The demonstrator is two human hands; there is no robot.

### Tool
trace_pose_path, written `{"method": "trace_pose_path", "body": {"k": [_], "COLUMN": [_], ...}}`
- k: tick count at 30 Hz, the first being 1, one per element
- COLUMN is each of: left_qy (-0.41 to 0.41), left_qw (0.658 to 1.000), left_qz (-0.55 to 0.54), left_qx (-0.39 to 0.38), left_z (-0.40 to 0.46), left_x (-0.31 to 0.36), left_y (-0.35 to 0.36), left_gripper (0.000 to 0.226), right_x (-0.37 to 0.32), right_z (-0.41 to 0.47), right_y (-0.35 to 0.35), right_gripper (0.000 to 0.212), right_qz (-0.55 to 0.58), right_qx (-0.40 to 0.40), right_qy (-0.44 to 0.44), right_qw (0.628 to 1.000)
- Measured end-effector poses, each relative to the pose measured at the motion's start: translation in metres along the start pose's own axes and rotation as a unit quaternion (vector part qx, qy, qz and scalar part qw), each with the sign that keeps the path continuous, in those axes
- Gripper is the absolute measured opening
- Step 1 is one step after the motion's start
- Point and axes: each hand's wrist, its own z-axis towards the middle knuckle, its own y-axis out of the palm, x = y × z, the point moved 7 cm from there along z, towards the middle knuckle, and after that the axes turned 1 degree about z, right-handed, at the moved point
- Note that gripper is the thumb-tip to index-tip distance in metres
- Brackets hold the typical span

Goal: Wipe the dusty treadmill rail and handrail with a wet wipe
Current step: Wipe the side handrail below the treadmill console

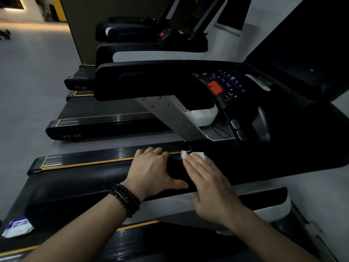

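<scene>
A broad black handrail [79, 188] of the near treadmill runs across the lower half of the head view. My left hand [153, 171] grips it from above, fingers curled over the far edge and thumb on the near side. Just to its right, my right hand [211, 184] lies flat on the rail with straight fingers pressing a white wet wipe [196, 154], which shows under the fingertips. Beyond the handrail lies the treadmill's side rail [85, 157], black with a yellow stripe.
A pack of wet wipes [18, 226] lies at the lower left on the treadmill deck. The console [224, 86] with a red stop button stands ahead to the right. More treadmills [105, 123] line up behind, and grey floor [28, 91] opens to the left.
</scene>
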Motion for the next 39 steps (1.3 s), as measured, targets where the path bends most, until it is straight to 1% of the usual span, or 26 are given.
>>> {"method": "trace_pose_path", "body": {"k": [4, 7, 9, 10, 13, 15, 18, 20, 23, 26, 29, 31, 32, 34, 36, 39], "left_qy": [-0.004, -0.003, 0.000, 0.002, 0.005, 0.003, 0.002, 0.003, 0.006, 0.002, -0.006, -0.016, -0.019, -0.017, -0.020, -0.031], "left_qw": [1.000, 1.000, 1.000, 1.000, 1.000, 1.000, 1.000, 1.000, 1.000, 1.000, 1.000, 1.000, 1.000, 1.000, 1.000, 0.999], "left_qz": [-0.007, -0.004, 0.003, 0.006, 0.010, 0.010, 0.006, 0.008, 0.008, 0.006, 0.004, 0.007, 0.009, 0.015, 0.023, 0.027], "left_qx": [0.003, 0.002, 0.000, 0.000, -0.002, -0.003, -0.006, -0.007, -0.002, -0.009, -0.010, -0.010, -0.008, -0.002, -0.005, -0.010], "left_z": [0.000, 0.001, 0.002, 0.003, 0.003, 0.002, 0.002, 0.002, 0.001, 0.000, -0.003, -0.005, -0.006, -0.007, -0.009, -0.015], "left_x": [-0.001, -0.002, -0.002, -0.002, -0.002, -0.003, -0.004, -0.003, -0.004, -0.005, -0.007, -0.009, -0.010, -0.011, -0.014, -0.022], "left_y": [0.001, 0.000, -0.001, -0.001, 0.000, 0.000, 0.001, 0.001, 0.001, 0.002, 0.001, 0.001, 0.000, 0.000, 0.000, 0.001], "left_gripper": [0.101, 0.100, 0.100, 0.099, 0.100, 0.102, 0.102, 0.102, 0.101, 0.103, 0.102, 0.102, 0.102, 0.101, 0.101, 0.104], "right_x": [0.010, 0.021, 0.014, 0.008, 0.002, 0.014, 0.027, 0.018, 0.001, 0.008, 0.017, 0.010, 0.004, -0.007, -0.004, 0.013], "right_z": [-0.027, -0.012, 0.002, 0.005, -0.014, -0.025, -0.009, 0.005, -0.003, -0.021, -0.004, 0.011, 0.014, 0.008, -0.007, -0.015], "right_y": [0.000, -0.006, -0.007, -0.006, 0.001, -0.003, -0.010, -0.008, 0.000, -0.002, -0.009, -0.008, -0.006, -0.001, 0.000, -0.009], "right_gripper": [0.095, 0.094, 0.093, 0.093, 0.092, 0.093, 0.093, 0.092, 0.095, 0.092, 0.090, 0.093, 0.094, 0.094, 0.092, 0.079], "right_qz": [0.000, -0.016, -0.005, 0.002, 0.020, 0.008, -0.013, -0.003, 0.014, 0.015, -0.003, -0.003, 0.000, 0.014, 0.029, 0.037], "right_qx": [-0.013, 0.008, 0.020, 0.019, -0.004, -0.008, 0.012, 0.013, -0.004, -0.013, 0.002, 0.006, 0.006, -0.007, -0.018, 0.007], "right_qy": [-0.039, -0.005, 0.018, 0.015, -0.033, -0.048, -0.014, 0.007, -0.018, -0.045, -0.018, 0.006, 0.006, -0.021, -0.043, -0.034], "right_qw": [0.999, 1.000, 1.000, 1.000, 0.999, 0.999, 1.000, 1.000, 1.000, 0.999, 1.000, 1.000, 1.000, 1.000, 0.998, 0.999]}}
